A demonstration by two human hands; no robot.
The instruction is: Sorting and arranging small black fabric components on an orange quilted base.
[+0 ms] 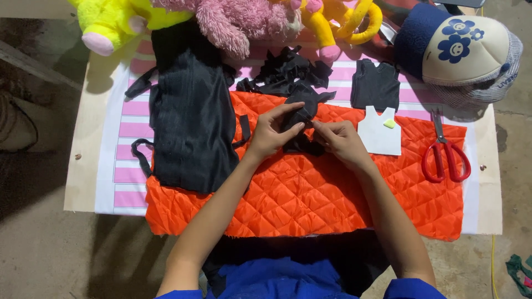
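A small black fabric piece (299,119) is pinched between both my hands above the orange quilted fabric (310,194). My left hand (271,133) grips its left side with thumb and fingers. From the right, my right hand (341,141) holds its lower edge. A pile of black scraps (288,72) lies just beyond the hands. To the right sit a white vest-shaped paper pattern (379,133) and a black vest-shaped cut piece (377,86).
A large black garment (191,122) lies at the left on a pink-striped sheet (124,166). Red-handled scissors (445,158) rest at the right edge. Plush toys (233,19) and a cap with blue flowers (471,50) line the back of the wooden board (80,166).
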